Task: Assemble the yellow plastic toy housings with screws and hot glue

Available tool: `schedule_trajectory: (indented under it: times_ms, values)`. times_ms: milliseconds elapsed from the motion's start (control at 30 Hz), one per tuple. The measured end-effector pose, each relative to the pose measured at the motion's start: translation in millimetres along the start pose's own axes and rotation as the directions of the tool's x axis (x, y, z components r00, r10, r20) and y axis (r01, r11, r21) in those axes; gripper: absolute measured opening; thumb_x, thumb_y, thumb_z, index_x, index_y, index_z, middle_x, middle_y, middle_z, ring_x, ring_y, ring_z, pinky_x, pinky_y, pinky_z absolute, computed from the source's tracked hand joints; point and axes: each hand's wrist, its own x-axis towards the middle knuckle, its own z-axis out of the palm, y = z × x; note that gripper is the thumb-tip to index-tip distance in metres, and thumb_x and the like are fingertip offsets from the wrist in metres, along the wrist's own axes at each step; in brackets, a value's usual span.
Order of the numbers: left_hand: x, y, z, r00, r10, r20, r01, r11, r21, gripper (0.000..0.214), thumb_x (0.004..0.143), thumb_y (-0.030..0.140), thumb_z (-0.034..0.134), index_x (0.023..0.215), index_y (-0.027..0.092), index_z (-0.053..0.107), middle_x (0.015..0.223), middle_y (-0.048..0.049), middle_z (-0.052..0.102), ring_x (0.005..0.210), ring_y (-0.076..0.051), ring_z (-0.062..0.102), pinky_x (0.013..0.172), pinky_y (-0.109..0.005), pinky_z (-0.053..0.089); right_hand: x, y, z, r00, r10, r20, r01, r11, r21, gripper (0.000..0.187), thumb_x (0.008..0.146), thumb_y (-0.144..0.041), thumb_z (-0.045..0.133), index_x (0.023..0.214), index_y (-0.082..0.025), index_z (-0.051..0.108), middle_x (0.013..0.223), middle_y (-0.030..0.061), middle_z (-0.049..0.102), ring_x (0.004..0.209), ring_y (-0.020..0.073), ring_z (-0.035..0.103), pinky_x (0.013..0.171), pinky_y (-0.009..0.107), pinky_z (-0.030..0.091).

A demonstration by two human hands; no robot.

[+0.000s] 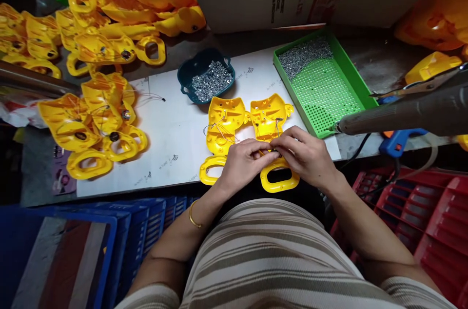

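Two yellow plastic shell halves with ring handles lie side by side at the table's front edge. Over the right yellow shell half (268, 109) both hands meet, just above its handle. My left hand (246, 160) is closed, its thumb and fingertips pinching at a small dark part by the shell. Fingers of my right hand (305, 155) are bent and pressed together at the same spot. What exactly the fingertips hold is hidden. Thin wires run inside the left yellow shell half (223, 119), which neither hand grips.
A dark teal bowl (186, 86) of small screws stands behind the shells. A green perforated tray (351, 63) holds more metal pieces. Yellow shells (106, 124) pile up at left. An electric screwdriver (395, 114) juts in from the right, above a blue glue gun (397, 143).
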Motion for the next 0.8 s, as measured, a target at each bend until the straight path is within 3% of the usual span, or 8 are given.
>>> schedule_trajectory:
  times_ms: [100, 233, 367, 500, 600, 667, 733, 800]
  values:
    - [1.4, 4.2, 1.3, 0.983, -0.167, 0.072, 0.180, 0.943, -0.280, 0.018, 0.073, 0.034, 0.075, 0.074, 0.016, 0.071, 0.064, 0.0015, 0.064, 0.051, -0.006, 0.047, 0.048, -0.018, 0.037, 0.7, -2.9, 0.9, 0.998, 0.006, -0.066, 0.003, 0.991, 0.131, 0.018, 0.093, -0.019, 0.051, 0.101, -0.020, 0.067, 0.089, 0.0050, 0.065, 0.081, 0.0141, 0.064, 0.072, 0.027, 0.055]
    - [4.1, 6.6, -0.7, 0.935, -0.326, 0.138, 0.348, 0.771, -0.534, 0.035, 0.064, 0.044, 0.082, 0.073, 0.015, 0.066, 0.060, 0.0020, 0.062, 0.047, -0.004, 0.048, 0.044, -0.014, 0.037, -8.0, -7.2, 6.0, 0.976, 0.078, -0.205, -0.031, 0.975, 0.221, 0.025, 0.090, -0.018, 0.056, 0.114, -0.022, 0.062, 0.099, 0.0073, 0.067, 0.085, 0.0158, 0.065, 0.069, 0.028, 0.058]
    - [3.1, 2.9, -1.1, 0.887, -0.402, 0.225, 0.447, 0.629, -0.637, 0.041, 0.064, 0.048, 0.082, 0.077, 0.014, 0.064, 0.061, 0.0020, 0.064, 0.045, -0.002, 0.048, 0.042, -0.011, 0.037, -18.4, -9.2, 16.8, 0.965, 0.025, -0.262, 0.013, 0.989, 0.144, 0.027, 0.085, -0.016, 0.064, 0.111, -0.021, 0.063, 0.100, 0.0093, 0.067, 0.093, 0.0183, 0.065, 0.077, 0.031, 0.059]
    - [-1.4, 0.1, 1.3, 0.888, -0.386, 0.250, 0.448, 0.599, -0.664, 0.039, 0.067, 0.046, 0.082, 0.077, 0.014, 0.064, 0.063, 0.0015, 0.064, 0.046, -0.002, 0.050, 0.043, -0.011, 0.039, -19.8, -9.8, 23.1, 0.960, 0.049, -0.277, -0.004, 0.987, 0.161, 0.026, 0.086, -0.016, 0.063, 0.111, -0.021, 0.064, 0.099, 0.0090, 0.068, 0.092, 0.0180, 0.066, 0.077, 0.032, 0.059]
    - [-0.7, -0.8, -2.1, 0.889, -0.366, 0.274, 0.455, 0.644, -0.615, 0.039, 0.069, 0.048, 0.079, 0.077, 0.014, 0.063, 0.064, 0.0005, 0.065, 0.046, -0.003, 0.051, 0.042, -0.012, 0.040, -21.0, -9.1, 21.7, 0.961, 0.029, -0.275, 0.012, 0.989, 0.148, 0.025, 0.086, -0.016, 0.063, 0.110, -0.021, 0.065, 0.098, 0.0083, 0.068, 0.091, 0.0173, 0.067, 0.077, 0.030, 0.060]
    - [4.9, -1.4, -8.4, 0.921, -0.330, 0.206, 0.388, 0.751, -0.534, 0.038, 0.074, 0.050, 0.073, 0.077, 0.014, 0.064, 0.064, 0.0000, 0.064, 0.044, -0.004, 0.048, 0.040, -0.014, 0.038, -24.1, -8.3, 19.1, 0.967, 0.033, -0.254, 0.007, 0.988, 0.155, 0.024, 0.086, -0.016, 0.064, 0.109, -0.021, 0.066, 0.097, 0.0082, 0.068, 0.090, 0.0168, 0.067, 0.075, 0.029, 0.060]
    - [14.4, -1.2, -16.6, 0.972, -0.233, 0.017, 0.221, 0.895, -0.388, 0.032, 0.082, 0.046, 0.065, 0.083, 0.014, 0.066, 0.070, -0.0010, 0.067, 0.046, -0.005, 0.050, 0.041, -0.015, 0.040, -28.5, -8.1, 16.6, 0.975, 0.054, -0.218, -0.015, 0.984, 0.176, 0.024, 0.086, -0.016, 0.064, 0.109, -0.021, 0.066, 0.098, 0.0082, 0.067, 0.089, 0.0162, 0.067, 0.073, 0.027, 0.060]
    - [25.5, 0.9, -24.1, 0.994, -0.020, -0.111, 0.005, 0.992, -0.128, 0.023, 0.087, 0.034, 0.059, 0.097, 0.016, 0.067, 0.087, -0.0027, 0.070, 0.057, -0.006, 0.057, 0.052, -0.017, 0.047, -32.8, -9.1, 14.6, 0.978, 0.092, -0.189, -0.049, 0.974, 0.221, 0.023, 0.085, -0.017, 0.065, 0.108, -0.021, 0.067, 0.097, 0.0076, 0.067, 0.088, 0.0153, 0.066, 0.070, 0.026, 0.059]
